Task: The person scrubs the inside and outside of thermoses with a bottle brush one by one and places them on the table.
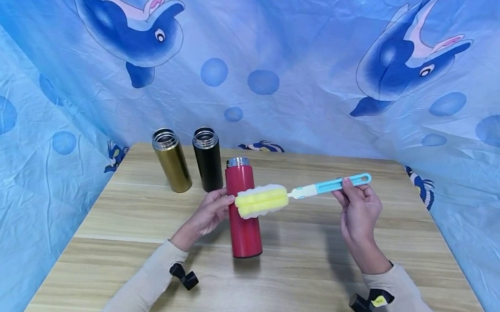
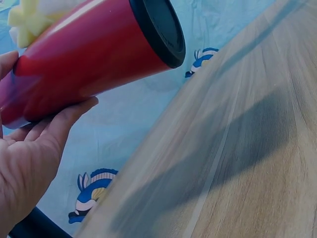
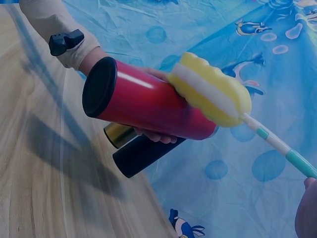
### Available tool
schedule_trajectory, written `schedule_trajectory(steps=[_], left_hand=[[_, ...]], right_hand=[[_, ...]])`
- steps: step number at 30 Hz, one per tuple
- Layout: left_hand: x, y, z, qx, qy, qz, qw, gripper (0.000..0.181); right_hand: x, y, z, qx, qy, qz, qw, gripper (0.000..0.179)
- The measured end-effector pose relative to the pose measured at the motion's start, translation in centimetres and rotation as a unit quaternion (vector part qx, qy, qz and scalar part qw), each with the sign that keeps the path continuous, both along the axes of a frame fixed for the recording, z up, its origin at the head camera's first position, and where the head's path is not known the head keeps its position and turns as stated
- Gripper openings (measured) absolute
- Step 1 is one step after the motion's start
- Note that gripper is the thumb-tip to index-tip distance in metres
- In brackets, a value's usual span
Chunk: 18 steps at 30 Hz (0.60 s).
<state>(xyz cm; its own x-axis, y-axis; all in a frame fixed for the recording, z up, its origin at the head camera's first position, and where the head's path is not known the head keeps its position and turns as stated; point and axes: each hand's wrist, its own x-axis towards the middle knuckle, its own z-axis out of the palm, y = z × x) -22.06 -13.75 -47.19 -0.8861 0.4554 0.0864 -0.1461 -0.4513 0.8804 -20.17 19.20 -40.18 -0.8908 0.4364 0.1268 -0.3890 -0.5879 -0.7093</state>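
Note:
My left hand (image 1: 213, 211) grips a red thermos bottle (image 1: 247, 236) round its middle and holds it up off the table, its uncapped steel mouth at the top and slightly tilted. In the left wrist view the black base of the red thermos (image 2: 99, 59) faces the table, well above its shadow. My right hand (image 1: 361, 211) pinches the blue handle of a bottle brush (image 1: 306, 192) between thumb and fingers. The yellow and white sponge head (image 3: 213, 89) lies across the front of the thermos in the head view, outside the mouth.
A gold thermos (image 1: 173, 164) and a black thermos (image 1: 208, 165) stand uncapped at the back left of the wooden table (image 1: 310, 288). A blue curtain (image 1: 286, 31) printed with dolphins hangs behind and along both sides.

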Motion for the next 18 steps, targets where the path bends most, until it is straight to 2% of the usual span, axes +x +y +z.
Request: schedule_trajectory(steps=[5,11,18], left_hand=[[0.21,-0.03,0.27,0.019,0.011,-0.017,0.9996,0.043],[0.32,-0.15,0.16,-0.014,0.010,-0.014,0.9998,0.058],[0.28,-0.44,-0.17,-0.031,0.014,-0.012,0.9993,0.063]], right_hand=[[-0.05,0.04,-0.08,-0.002,-0.006,0.002,1.0000,0.021],[-0.13,0.11,-0.15,-0.007,-0.009,0.000,0.9999,0.022],[-0.59,0.05,-0.01,-0.009,-0.001,-0.008,0.9999,0.019]])
